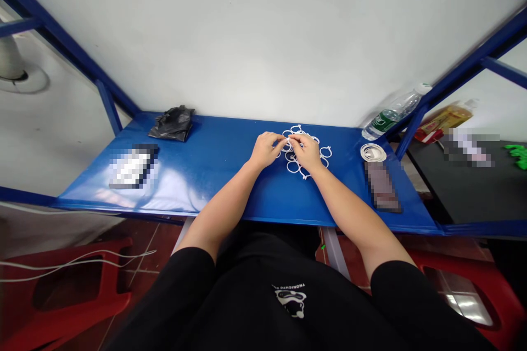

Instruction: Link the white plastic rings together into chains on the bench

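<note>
My left hand (264,149) and my right hand (308,153) meet above the blue tabletop (222,159), fingertips close together. Both pinch a small white plastic ring (289,145), partly covered by the fingers. Under and around my right hand lies a loose cluster of thin white plastic rings (293,166), several of them with a small clip-like tab. Part of this cluster is hidden by my right hand.
A black plastic bag (173,123) and a blurred-out flat object (134,166) lie at left. To the right are a water bottle (393,115), a coiled white cable (373,152) and a blurred dark phone-like object (382,186). Blue frame bars rise at both ends.
</note>
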Demonstrator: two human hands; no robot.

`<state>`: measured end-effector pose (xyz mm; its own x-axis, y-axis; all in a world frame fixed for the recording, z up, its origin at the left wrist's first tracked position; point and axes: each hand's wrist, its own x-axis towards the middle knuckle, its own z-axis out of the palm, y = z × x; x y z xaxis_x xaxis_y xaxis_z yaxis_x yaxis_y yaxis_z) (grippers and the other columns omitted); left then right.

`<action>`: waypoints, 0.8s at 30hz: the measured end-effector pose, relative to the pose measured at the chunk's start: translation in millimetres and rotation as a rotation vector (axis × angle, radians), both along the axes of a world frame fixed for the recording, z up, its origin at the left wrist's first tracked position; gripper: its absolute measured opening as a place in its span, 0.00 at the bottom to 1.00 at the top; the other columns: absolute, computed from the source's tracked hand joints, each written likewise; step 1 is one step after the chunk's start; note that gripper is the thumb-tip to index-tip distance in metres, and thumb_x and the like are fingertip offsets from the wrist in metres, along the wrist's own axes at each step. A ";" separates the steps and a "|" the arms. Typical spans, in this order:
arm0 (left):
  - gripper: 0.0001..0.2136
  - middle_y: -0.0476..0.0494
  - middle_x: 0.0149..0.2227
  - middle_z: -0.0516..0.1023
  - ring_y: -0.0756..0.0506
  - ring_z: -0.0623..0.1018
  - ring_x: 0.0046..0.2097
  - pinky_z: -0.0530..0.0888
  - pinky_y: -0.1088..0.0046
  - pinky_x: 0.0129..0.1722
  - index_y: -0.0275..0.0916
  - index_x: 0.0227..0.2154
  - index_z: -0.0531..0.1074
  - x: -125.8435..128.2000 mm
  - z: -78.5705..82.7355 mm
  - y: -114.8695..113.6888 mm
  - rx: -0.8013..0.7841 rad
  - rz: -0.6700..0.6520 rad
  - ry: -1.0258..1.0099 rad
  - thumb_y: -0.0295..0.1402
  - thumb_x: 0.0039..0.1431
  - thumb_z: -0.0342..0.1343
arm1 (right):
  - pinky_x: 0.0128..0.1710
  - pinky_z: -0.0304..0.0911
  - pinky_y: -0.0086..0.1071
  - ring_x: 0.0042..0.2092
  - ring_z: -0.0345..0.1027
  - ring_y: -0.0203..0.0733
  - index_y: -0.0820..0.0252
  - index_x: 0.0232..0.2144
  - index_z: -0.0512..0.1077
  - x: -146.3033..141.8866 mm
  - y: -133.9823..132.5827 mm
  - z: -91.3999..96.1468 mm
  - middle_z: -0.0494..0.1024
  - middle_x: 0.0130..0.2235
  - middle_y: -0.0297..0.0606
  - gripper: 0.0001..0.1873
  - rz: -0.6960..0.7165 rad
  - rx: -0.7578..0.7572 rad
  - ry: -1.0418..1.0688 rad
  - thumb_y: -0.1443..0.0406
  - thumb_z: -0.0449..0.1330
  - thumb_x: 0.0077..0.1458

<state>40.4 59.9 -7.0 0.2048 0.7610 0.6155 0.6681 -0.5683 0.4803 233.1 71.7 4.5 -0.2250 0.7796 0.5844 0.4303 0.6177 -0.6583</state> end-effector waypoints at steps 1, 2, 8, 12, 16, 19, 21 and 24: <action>0.12 0.43 0.43 0.87 0.42 0.82 0.45 0.74 0.62 0.51 0.42 0.44 0.82 -0.8 0.2 1.0 -0.006 0.023 -0.012 0.42 0.74 0.57 | 0.52 0.71 0.47 0.45 0.78 0.49 0.51 0.44 0.82 0.3 1.0 -0.8 0.86 0.44 0.39 0.11 -0.006 -0.015 0.000 0.57 0.60 0.68; 0.11 0.43 0.40 0.86 0.43 0.82 0.43 0.74 0.62 0.49 0.42 0.41 0.82 -2.3 0.8 1.9 -0.009 0.053 -0.027 0.41 0.73 0.58 | 0.52 0.71 0.48 0.45 0.78 0.50 0.51 0.46 0.82 0.7 2.1 -1.7 0.86 0.44 0.39 0.12 -0.012 -0.030 -0.004 0.57 0.61 0.67; 0.09 0.42 0.41 0.85 0.40 0.81 0.45 0.70 0.62 0.51 0.43 0.39 0.82 -25.2 9.4 6.0 -0.139 0.357 -0.076 0.39 0.71 0.59 | 0.56 0.68 0.52 0.49 0.76 0.53 0.52 0.48 0.83 -0.8 5.2 -3.2 0.86 0.44 0.42 0.12 0.148 0.013 -0.294 0.60 0.62 0.67; 0.14 0.38 0.46 0.85 0.35 0.80 0.50 0.67 0.57 0.54 0.44 0.43 0.82 -43.6 12.9 7.0 -0.375 0.578 0.045 0.39 0.74 0.50 | 0.61 0.63 0.56 0.55 0.72 0.57 0.52 0.48 0.84 -4.8 -0.2 -4.7 0.84 0.52 0.45 0.12 0.315 0.104 -0.552 0.60 0.63 0.66; 0.16 0.33 0.52 0.82 0.31 0.77 0.56 0.65 0.49 0.56 0.44 0.47 0.82 -52.9 12.4 5.7 -0.523 0.710 0.132 0.35 0.74 0.47 | 0.62 0.60 0.58 0.58 0.69 0.59 0.52 0.42 0.85 -6.7 -2.3 -7.2 0.81 0.54 0.47 0.10 0.330 0.136 -0.616 0.62 0.62 0.67; 0.15 0.31 0.58 0.79 0.29 0.74 0.60 0.63 0.45 0.60 0.45 0.53 0.81 -55.1 9.3 6.4 -0.502 0.761 0.102 0.32 0.71 0.51 | 0.61 0.60 0.57 0.56 0.70 0.57 0.53 0.37 0.83 -7.3 -1.0 -6.1 0.82 0.52 0.46 0.10 0.343 0.109 -0.575 0.64 0.61 0.67; 0.17 0.32 0.60 0.77 0.30 0.73 0.62 0.63 0.45 0.63 0.46 0.55 0.80 -55.0 7.1 8.8 -0.453 0.770 0.036 0.30 0.70 0.52 | 0.59 0.62 0.55 0.53 0.71 0.55 0.54 0.36 0.81 -7.9 -0.5 -4.4 0.83 0.49 0.45 0.10 0.347 0.073 -0.498 0.63 0.60 0.68; 0.16 0.36 0.57 0.80 0.35 0.76 0.59 0.68 0.52 0.62 0.45 0.54 0.80 -49.8 5.7 12.7 -0.342 0.654 -0.136 0.32 0.72 0.49 | 0.56 0.65 0.51 0.48 0.73 0.52 0.54 0.39 0.78 -7.9 -0.5 -3.3 0.83 0.44 0.43 0.10 0.262 -0.019 -0.292 0.60 0.57 0.69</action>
